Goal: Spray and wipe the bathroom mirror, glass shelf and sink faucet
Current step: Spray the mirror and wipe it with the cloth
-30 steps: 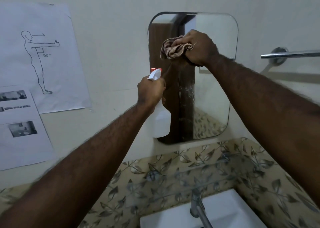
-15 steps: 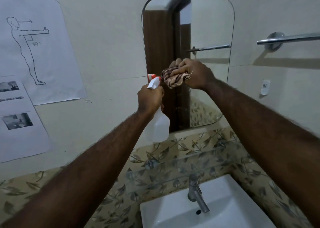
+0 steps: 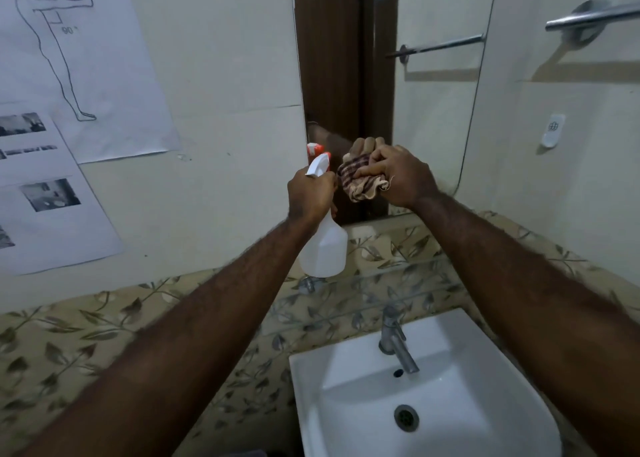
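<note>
Progress: I'm judging we're mid-mirror; the right hand (image 3: 401, 176) is pressing a checked cloth (image 3: 360, 179) on the mirror (image 3: 433, 117) near its bottom edge.
L hand: left hand (image 3: 310, 196) is clamped on the spray bottle (image 3: 323, 245), at 9 o'clock of the cloth.
Left to do: glass shelf (image 3: 408, 276) & faucet (image 3: 394, 338), both at 6 o'clock, prob. untouched.
Room: pale tiled wall w/ paper sheets (image 3: 86, 58) at 10 o'clock, towel rail (image 3: 592, 16) at 2 o'clock, white sink (image 3: 467, 387) below.

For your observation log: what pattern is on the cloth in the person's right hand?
The cloth is checked, dark brown and beige, seen in the head view.
</note>
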